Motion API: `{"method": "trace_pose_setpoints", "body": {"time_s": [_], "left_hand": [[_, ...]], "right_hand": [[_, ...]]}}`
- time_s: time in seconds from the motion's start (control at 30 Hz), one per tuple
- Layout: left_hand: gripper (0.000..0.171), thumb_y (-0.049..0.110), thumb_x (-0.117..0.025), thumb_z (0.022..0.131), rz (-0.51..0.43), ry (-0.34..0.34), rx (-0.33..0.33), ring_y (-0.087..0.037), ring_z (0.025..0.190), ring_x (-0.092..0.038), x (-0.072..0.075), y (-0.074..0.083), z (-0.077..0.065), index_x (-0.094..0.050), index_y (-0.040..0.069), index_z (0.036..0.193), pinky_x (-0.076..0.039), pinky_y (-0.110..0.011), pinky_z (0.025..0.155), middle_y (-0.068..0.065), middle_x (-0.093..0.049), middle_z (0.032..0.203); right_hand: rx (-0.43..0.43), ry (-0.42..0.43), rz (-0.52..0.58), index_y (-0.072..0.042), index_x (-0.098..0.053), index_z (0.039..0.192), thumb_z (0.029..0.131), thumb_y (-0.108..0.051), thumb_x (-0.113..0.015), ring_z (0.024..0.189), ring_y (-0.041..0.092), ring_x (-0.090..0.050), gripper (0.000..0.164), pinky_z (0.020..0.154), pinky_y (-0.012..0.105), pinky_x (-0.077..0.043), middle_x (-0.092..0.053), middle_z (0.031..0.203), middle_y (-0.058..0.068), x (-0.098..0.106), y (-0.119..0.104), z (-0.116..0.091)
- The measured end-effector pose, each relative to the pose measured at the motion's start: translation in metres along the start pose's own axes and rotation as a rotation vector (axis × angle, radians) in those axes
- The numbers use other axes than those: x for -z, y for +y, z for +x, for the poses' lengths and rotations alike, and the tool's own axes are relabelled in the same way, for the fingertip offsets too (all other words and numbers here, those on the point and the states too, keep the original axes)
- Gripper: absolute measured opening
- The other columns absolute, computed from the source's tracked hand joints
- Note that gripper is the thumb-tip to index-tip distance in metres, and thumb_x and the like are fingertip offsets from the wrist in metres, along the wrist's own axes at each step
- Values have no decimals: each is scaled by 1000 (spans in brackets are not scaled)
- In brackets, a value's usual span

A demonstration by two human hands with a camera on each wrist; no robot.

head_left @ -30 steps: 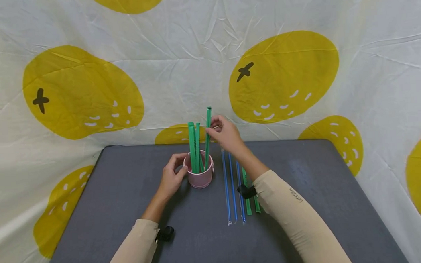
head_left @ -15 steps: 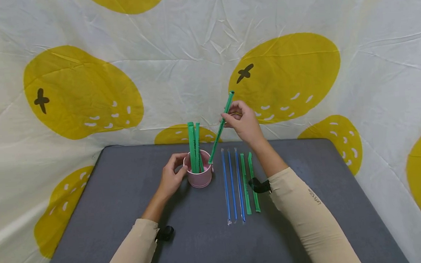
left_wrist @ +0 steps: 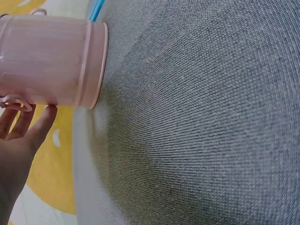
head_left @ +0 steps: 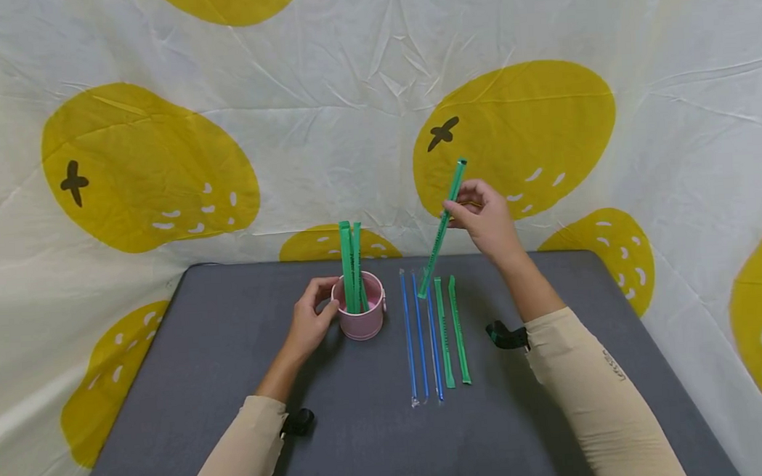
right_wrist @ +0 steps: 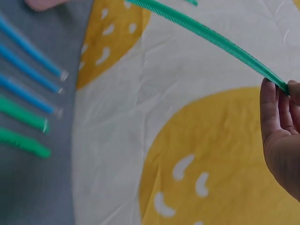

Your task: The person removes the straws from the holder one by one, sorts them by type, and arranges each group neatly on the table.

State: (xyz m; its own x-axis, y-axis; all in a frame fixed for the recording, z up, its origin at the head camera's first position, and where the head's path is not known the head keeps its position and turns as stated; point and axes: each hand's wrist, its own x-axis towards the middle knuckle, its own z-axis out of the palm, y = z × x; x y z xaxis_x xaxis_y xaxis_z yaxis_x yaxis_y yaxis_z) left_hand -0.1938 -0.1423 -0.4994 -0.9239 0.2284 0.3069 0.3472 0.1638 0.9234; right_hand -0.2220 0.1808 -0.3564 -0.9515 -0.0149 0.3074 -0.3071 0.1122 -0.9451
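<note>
My left hand [head_left: 310,316] holds a small pink bucket [head_left: 363,328] at its left side, thumb in front and fingers toward the back. The left wrist view shows the fingertips against the wall of the bucket [left_wrist: 51,61] by a small side loop. Several green-wrapped straws [head_left: 348,269] stand upright inside. To the right, my right hand [head_left: 488,220] pinches one green-wrapped straw [head_left: 441,233] near its upper part. That straw slants, its lower end overlapping the far ends of the row on the table in the head view.
On the grey table [head_left: 230,349], right of the bucket, three blue straws [head_left: 410,338] in clear wrappers lie side by side. Beside them are two green-wrapped straws [head_left: 445,339] [head_left: 460,339]. A white cloth [head_left: 337,160] with yellow fruit prints hangs behind the table's far edge.
My right hand has lifted the green-wrapped straw out of the bucket and carried it right, over the row's far ends. The left hand and bucket have stayed in place.
</note>
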Motion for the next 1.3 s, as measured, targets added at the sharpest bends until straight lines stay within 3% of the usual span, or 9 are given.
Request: {"method": "trace_pose_setpoints", "body": {"time_s": [0.13, 0.3, 0.57, 0.8, 0.87, 1.03, 1.1, 1.2, 1.3], "left_hand": [[40, -5, -58, 89, -11, 1, -1, -43, 120, -55, 0, -1, 0, -50, -9, 128, -47, -16, 90, -27, -56, 129], [39, -2, -58, 90, -22, -5, 1, -44, 120, -54, 0, -2, 0, -50, -9, 128, -48, -17, 90, -26, -56, 130], [38, -5, -58, 90, -7, -6, -4, -42, 120, -56, 1, 1, 0, -50, -10, 127, -46, -51, 98, -27, -56, 128], [39, 0, -58, 91, 2, -14, -7, -44, 121, -54, 1, 3, -1, -49, -10, 128, -48, -44, 98, -28, -55, 129], [39, 1, -58, 91, 0, -14, -8, -44, 122, -54, 1, 3, -1, -49, -10, 128, -48, -43, 98, -28, -55, 129], [39, 0, -58, 91, -15, -13, -13, -46, 121, -53, 0, 3, 0, -49, -10, 127, -48, -20, 92, -28, -55, 130], [39, -1, -58, 91, -23, -13, -15, -47, 121, -53, 0, 3, 0, -49, -11, 127, -46, -14, 89, -29, -54, 130], [38, -2, -58, 91, -22, -10, -13, -46, 120, -53, 0, 3, -1, -49, -10, 127, -47, -15, 89, -29, -54, 130], [38, -3, -58, 90, -6, -5, -11, -44, 120, -55, 0, 3, -1, -50, -10, 127, -50, -28, 94, -29, -55, 129]], "right_hand": [[-24, 20, -58, 2, -53, 116, 91, -11, -64, 79, 10, -70, 31, 71, 30, -59, -62, 93, 3, 18, 24, -3], [-71, 24, -138, 2, -53, 118, 91, -17, -65, 80, 5, -69, 35, 69, 24, -58, -61, 93, -1, 33, 48, -13], [-114, -4, -294, 3, -54, 123, 93, -22, -63, 82, 7, -66, 41, 68, 21, -56, -63, 105, 16, 50, 75, -29], [-226, -27, -425, 0, -54, 126, 93, -30, -62, 77, 8, -66, 45, 68, 23, -57, -62, 112, 20, 61, 107, -42], [-261, -47, -459, -1, -52, 128, 94, -31, -61, 79, 17, -69, 47, 69, 25, -57, -62, 115, 21, 64, 116, -45], [-286, -84, -500, 2, -52, 128, 94, -27, -62, 88, 41, -68, 46, 73, 38, -58, -63, 115, 25, 67, 136, -52], [-287, -90, -502, 2, -54, 126, 93, -25, -63, 84, 41, -68, 43, 75, 43, -57, -65, 112, 25, 67, 144, -55], [-302, -105, -509, 2, -56, 122, 93, -24, -64, 78, 36, -69, 40, 74, 42, -56, -66, 109, 24, 66, 152, -59], [-330, -125, -515, 4, -56, 120, 92, -21, -65, 72, 29, -69, 38, 70, 39, -57, -67, 106, 24, 63, 156, -61]]}}
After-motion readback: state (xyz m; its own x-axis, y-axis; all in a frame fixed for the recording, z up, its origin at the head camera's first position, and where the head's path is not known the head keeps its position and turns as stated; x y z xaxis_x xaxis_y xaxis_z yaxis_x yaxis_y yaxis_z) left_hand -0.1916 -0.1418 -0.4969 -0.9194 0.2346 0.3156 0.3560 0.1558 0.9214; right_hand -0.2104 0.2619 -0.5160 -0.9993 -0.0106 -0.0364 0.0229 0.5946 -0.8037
